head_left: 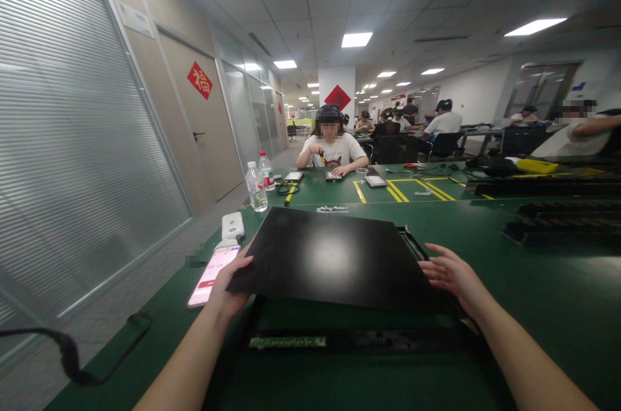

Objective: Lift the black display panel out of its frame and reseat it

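Note:
A flat, glossy black panel (310,255) is held tilted over a dark rectangular frame (388,341). My left hand (233,285) grips the panel's left edge, thumb on top and fingers underneath. At the opposite edge is my right hand (451,278), fingers stretched and spread; the fingertips meet the panel's side, and no closed grip shows. Below the panel, the frame's near bar carries a green circuit board strip (288,342). Part of the frame's far right side shows beyond the panel; the rest is covered.
Left of the panel lie a lit phone (213,275) and a white device (233,225). Two bottles (257,188) stand behind them. Across the green table (548,288) sits a co-worker (332,149) handling a small item. Dark strips (563,220) are stacked at right.

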The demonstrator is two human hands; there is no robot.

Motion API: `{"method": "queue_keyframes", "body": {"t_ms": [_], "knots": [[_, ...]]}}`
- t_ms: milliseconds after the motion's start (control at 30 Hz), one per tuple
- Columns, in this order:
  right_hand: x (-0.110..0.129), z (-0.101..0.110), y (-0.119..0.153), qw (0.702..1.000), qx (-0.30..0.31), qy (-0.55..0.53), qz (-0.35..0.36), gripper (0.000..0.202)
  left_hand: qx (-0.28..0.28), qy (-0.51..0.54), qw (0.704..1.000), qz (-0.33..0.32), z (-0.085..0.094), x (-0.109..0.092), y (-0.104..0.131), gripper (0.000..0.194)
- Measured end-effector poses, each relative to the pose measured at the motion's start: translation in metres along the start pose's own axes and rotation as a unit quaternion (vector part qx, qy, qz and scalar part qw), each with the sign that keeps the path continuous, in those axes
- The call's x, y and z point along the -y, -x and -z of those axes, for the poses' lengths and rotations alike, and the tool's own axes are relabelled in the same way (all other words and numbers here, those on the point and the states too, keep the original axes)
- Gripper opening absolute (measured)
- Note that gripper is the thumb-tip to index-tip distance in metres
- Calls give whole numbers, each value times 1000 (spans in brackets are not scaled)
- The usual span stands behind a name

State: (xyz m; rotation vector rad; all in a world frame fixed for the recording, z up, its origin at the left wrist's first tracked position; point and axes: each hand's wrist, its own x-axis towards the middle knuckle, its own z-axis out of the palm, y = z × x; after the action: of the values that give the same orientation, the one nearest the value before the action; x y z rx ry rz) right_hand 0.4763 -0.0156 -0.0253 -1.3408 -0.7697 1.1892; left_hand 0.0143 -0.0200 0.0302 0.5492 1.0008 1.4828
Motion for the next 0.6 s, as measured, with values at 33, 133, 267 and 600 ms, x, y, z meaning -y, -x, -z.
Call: {"method": "queue_keyframes", "body": {"t_ms": [33, 133, 267, 600], "knots": [[0, 0, 0, 1000, -1, 4, 6, 58, 6, -5, 1000, -1, 1, 0, 0, 60], [2, -2, 2, 1000, -16, 8, 15, 58, 16, -8, 1000, -9, 3, 1, -1, 73], [6, -10, 8, 999, -40, 9, 30, 58, 27, 0, 1000, -14, 1, 1, 1, 76], [15, -16, 17, 992, -92, 52, 63, 35, 34, -13, 999, -24, -4, 5, -2, 60]]}}
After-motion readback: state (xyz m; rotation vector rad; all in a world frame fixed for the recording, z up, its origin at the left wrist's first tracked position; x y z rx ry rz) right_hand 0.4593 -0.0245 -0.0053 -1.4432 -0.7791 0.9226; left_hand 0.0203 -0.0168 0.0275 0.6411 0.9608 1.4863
